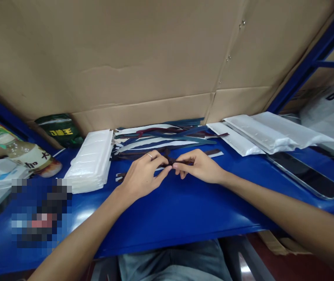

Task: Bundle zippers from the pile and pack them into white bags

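My left hand (143,173), with a ring on one finger, pinches a dark brown zipper (171,160) between thumb and fingertips. Close beside it, my right hand (199,166) grips the same zipper, and the fingertips of both hands nearly meet. The fingers partly hide what they hold, so its fine details cannot be made out. Just behind my hands lies a loose pile of zippers (167,136) in white, dark blue, maroon and brown. Another brown and white strip end (215,153) sticks out past my right hand.
A stack of white padded packets (89,156) stands left, with more packets (260,132) at right. A phone (307,174) lies on the blue table (167,218). At left are a drink bottle (34,156), a dark green bag (60,130) and a blurred-out object (42,214). Cardboard (143,54) walls the back.
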`<action>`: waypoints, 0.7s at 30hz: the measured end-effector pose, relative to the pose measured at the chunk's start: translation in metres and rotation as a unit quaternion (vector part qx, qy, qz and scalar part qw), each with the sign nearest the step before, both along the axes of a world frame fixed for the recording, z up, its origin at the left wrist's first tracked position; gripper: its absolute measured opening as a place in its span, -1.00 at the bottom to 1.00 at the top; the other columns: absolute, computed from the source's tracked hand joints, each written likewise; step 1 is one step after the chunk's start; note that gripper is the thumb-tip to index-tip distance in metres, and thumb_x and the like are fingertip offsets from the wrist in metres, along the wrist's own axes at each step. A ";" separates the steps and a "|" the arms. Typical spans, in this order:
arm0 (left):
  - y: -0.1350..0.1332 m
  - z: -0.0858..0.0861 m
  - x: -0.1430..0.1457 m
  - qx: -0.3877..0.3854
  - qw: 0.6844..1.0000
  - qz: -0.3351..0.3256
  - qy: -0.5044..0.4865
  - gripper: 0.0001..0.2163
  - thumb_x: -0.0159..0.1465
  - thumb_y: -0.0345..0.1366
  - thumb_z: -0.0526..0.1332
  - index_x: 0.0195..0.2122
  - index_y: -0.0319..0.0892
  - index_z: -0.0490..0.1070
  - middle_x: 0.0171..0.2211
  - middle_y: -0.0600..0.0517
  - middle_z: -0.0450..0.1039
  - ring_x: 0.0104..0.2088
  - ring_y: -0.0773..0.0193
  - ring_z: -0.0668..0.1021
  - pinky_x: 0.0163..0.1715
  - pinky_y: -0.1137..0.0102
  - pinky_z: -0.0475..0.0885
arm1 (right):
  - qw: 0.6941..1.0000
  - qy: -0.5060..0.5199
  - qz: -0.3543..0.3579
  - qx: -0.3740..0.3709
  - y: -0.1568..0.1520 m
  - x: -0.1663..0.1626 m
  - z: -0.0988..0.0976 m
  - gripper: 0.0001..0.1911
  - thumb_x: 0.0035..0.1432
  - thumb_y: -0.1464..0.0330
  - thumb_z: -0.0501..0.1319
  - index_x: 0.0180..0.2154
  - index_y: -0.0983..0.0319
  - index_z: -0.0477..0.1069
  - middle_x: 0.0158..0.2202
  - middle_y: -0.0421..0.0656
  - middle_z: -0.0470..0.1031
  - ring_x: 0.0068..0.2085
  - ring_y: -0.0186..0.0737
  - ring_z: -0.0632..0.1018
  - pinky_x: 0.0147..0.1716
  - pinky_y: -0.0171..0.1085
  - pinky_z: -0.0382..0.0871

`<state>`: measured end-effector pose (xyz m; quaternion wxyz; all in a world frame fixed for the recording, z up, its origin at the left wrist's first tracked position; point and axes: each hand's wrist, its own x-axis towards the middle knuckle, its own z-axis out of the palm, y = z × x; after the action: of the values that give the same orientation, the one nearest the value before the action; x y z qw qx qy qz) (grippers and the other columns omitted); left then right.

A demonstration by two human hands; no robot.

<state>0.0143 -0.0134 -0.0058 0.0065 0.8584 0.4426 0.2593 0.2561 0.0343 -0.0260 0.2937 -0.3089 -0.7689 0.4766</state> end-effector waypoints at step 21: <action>0.006 0.000 -0.003 -0.037 0.995 0.070 -0.055 -0.85 0.40 -0.22 0.24 -0.17 -0.05 0.62 -0.31 0.06 0.67 -0.42 0.24 0.63 -0.37 0.38 0.49 | 0.979 -0.102 -0.005 0.176 -0.003 0.005 0.011 -0.66 0.48 0.24 0.13 -0.33 0.23 0.51 -0.49 -0.28 0.48 -0.47 -0.36 0.43 -0.38 -0.32 0.19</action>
<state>0.0115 -0.0070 -0.0063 0.0443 0.8093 0.5094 0.2890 0.2606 0.0310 -0.0149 0.2656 -0.3037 -0.8650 0.2985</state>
